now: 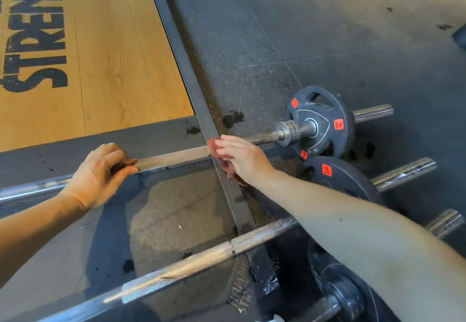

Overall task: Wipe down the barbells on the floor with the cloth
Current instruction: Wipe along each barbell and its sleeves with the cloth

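Several plates (327,135), knurled barbell (174,156), wooden platform (113,52)

Bright and fairly even overall, with a washed-out pale patch of light on the rubber floor (365,6) top right. A soft dark shadow sits on the floor under the arms. Small glare streaks run along the near barbell (156,275). The right hand (242,155) and cloth (213,145) are motion-blurred. The wide-angle lens bows the platform edge (176,44), and the corners look soft.
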`<state>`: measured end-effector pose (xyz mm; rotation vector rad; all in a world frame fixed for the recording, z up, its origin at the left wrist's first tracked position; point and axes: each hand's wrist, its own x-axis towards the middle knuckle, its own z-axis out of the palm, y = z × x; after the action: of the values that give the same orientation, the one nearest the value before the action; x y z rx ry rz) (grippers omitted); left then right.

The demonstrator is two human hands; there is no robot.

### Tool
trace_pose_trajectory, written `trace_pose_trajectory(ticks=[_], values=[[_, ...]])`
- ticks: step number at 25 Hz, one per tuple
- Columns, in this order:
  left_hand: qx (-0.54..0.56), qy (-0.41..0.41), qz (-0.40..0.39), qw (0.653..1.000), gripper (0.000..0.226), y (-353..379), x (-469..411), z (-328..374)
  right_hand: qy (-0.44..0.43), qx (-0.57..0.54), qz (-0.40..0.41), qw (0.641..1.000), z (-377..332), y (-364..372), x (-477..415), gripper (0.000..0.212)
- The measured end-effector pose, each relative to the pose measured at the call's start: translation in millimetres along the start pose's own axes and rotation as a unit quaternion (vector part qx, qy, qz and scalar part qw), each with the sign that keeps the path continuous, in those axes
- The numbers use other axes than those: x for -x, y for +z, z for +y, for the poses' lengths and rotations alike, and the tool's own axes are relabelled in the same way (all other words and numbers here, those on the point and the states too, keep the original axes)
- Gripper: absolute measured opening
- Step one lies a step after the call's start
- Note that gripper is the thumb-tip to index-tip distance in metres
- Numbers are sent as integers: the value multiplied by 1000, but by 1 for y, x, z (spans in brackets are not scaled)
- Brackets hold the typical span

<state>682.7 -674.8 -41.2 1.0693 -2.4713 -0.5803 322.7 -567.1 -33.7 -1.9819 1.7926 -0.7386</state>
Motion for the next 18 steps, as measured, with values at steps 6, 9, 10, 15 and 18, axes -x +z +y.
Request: trace_pose_trajectory(ticks=[6, 9, 10, 15, 18], values=[[7, -1, 7, 1000, 21, 0, 1, -1, 279, -120, 205, 931, 34, -40, 14, 32], [6, 6, 3, 1000, 27, 0, 0, -1, 256, -85, 198, 942, -4, -2, 4, 32], [8, 4, 1, 1000, 27, -1, 0, 0, 223, -72, 169, 957, -20, 14, -1, 31], [3, -4, 5, 1000, 21, -1, 2, -1, 107, -49, 142, 983, -85, 76, -22, 25], [3, -10, -3, 1000, 24, -2, 0, 0, 50, -56, 53, 996, -102, 83, -29, 29]])
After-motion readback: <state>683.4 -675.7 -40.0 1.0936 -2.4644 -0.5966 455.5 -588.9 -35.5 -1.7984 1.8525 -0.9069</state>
